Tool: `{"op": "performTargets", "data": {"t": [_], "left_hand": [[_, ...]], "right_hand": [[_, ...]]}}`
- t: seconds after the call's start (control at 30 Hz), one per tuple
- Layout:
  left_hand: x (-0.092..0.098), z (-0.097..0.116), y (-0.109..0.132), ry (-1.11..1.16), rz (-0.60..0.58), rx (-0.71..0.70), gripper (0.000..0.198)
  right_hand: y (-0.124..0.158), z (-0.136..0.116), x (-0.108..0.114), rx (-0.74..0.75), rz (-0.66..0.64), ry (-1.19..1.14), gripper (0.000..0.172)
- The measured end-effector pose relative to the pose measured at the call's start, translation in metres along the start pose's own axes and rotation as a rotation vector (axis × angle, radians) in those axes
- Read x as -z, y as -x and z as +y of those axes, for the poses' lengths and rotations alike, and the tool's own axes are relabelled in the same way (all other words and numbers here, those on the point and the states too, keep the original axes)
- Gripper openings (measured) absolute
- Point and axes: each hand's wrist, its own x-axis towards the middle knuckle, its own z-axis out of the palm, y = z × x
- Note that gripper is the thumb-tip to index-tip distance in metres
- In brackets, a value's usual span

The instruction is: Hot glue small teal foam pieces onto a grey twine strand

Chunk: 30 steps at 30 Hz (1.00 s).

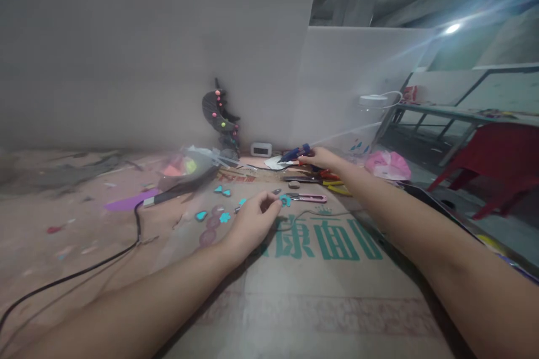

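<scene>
My left hand [252, 219] rests on a sheet of cardboard [320, 286] with green printed characters, its fingers pinched together around a small teal piece [285, 200]. My right hand [322, 158] reaches farther back and is closed on a blue glue gun [295, 153] that points left. Several small teal and purple shapes [214, 217] lie on the cardboard just left of my left hand. Pink-handled snips [309, 197] lie right of the teal piece.
A black cable [84, 272] runs across the floor at the left. A black ornament with coloured beads [221, 118] leans against the white wall. Also around: a small white clock [261, 149], pliers [332, 180], a pink bag [387, 165], a red chair [497, 162].
</scene>
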Motion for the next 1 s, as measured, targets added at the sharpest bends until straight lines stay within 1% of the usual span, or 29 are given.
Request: {"op": "performTargets", "data": {"t": [0.1,0.17,0.23,0.33,0.4,0.5,0.57,0.6,0.67,0.77,0.83,0.9,1.0], "left_hand": [[0.0,0.001,0.001,0.01,-0.007,-0.005,0.02],[0.0,0.001,0.001,0.016,-0.012,-0.009,0.02],[0.0,0.001,0.001,0.01,-0.01,-0.003,0.019],[0.0,0.002,0.001,-0.008,-0.005,-0.002,0.019],[0.0,0.002,0.001,-0.012,-0.004,-0.005,0.02],[0.0,0.003,0.002,-0.021,0.0,0.005,0.02],[0.0,0.003,0.002,-0.03,-0.002,0.005,0.02],[0.001,0.003,0.002,-0.033,-0.004,0.003,0.02],[0.001,0.004,0.002,-0.044,-0.014,0.001,0.02],[0.002,0.006,0.002,-0.064,-0.018,0.006,0.019],[0.002,0.007,0.003,-0.079,-0.009,0.014,0.018],[0.002,0.009,0.004,-0.1,0.001,0.017,0.017],[0.002,0.009,0.006,-0.139,0.002,0.003,0.018]], "right_hand": [[-0.006,-0.008,-0.013,-0.045,0.031,0.038,0.027],[-0.007,-0.011,-0.015,-0.065,0.058,0.042,0.023],[-0.005,-0.015,-0.01,-0.067,0.083,0.028,0.02],[0.006,-0.023,0.007,-0.044,0.107,-0.024,0.02],[0.02,-0.029,0.02,-0.022,0.099,-0.075,0.02],[0.051,-0.037,0.032,0.006,0.061,-0.162,0.02],[0.077,-0.039,0.034,0.032,0.038,-0.236,0.021],[0.09,-0.04,0.033,0.066,0.034,-0.312,0.021],[0.117,-0.04,0.029,0.14,0.07,-0.431,0.021],[0.153,-0.037,0.02,0.223,0.073,-0.415,0.025],[0.17,-0.032,0.014,0.267,0.07,-0.385,0.025],[0.181,-0.025,0.01,0.261,0.075,-0.318,0.026],[0.187,-0.014,0.004,0.23,0.072,-0.223,0.029]]}}
